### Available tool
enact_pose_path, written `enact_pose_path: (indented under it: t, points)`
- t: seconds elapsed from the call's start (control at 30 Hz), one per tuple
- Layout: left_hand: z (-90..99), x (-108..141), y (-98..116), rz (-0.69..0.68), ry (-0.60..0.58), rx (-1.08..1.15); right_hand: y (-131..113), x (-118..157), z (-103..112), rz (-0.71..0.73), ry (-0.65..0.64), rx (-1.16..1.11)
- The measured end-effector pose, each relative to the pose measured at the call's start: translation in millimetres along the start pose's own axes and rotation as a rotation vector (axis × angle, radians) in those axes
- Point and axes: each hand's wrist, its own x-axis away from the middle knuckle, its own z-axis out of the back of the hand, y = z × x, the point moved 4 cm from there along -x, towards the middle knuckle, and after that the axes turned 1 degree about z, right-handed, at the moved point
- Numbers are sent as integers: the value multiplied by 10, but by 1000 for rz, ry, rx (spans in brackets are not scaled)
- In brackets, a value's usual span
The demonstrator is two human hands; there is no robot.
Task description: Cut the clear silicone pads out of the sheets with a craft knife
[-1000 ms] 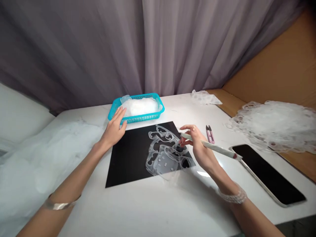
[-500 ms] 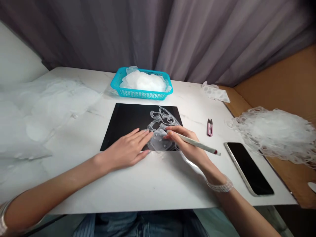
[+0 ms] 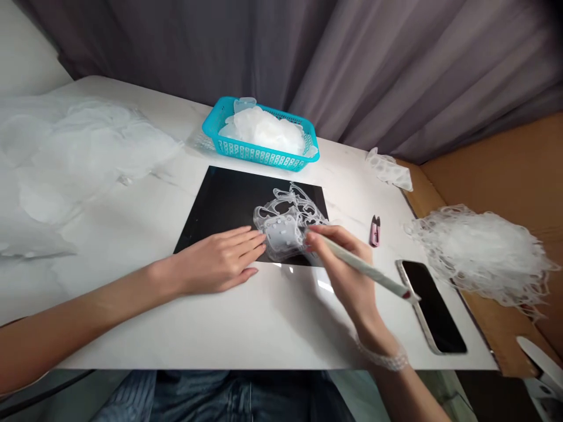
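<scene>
On the black mat (image 3: 220, 202) lies a translucent plastic sheet (image 3: 281, 231) with a cut-out, looping outline and small raised dots. My left hand (image 3: 220, 258) rests flat over the mat's front edge, fingers stretched out, fingertips touching the sheet's left side. In my right hand (image 3: 347, 264) I grip a long, slim, whitish pen-shaped tool (image 3: 369, 269) with a dark red mark near its back end. Its tip points at the sheet's right side; what kind of tip it has is hidden by my fingers.
Behind the mat stands a blue basket (image 3: 259, 153) full of translucent pieces. A pile of clear sheets (image 3: 88, 158) spreads at left. To the right are pink thread snips (image 3: 375, 231), a phone (image 3: 433, 305), a crumpled sheet (image 3: 389, 169) and a heap of plastic offcuts (image 3: 484, 252) on cardboard.
My view has tilted and shifted slightly. My right hand has drawn back a little to the right with the tool, and the sheet has shifted and turned under my left fingertips.
</scene>
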Motion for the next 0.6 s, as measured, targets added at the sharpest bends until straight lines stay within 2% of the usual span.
enact_pose_path:
  t: [0.1,0.2,0.33,0.43,0.6]
  points:
    - [-15,53,56,-11,23,37,-4,92,-280,7,-87,16]
    - [-5,42,60,-8,45,61,0,78,-437,23,-161,141]
    - [24,4,37,-1,32,94,-35,51,-505,58,-207,253]
    - [25,-1,16,23,14,139,-69,70,-527,79,-187,335]
    - [-32,20,30,31,-34,29,-136,105,-587,137,-153,448]
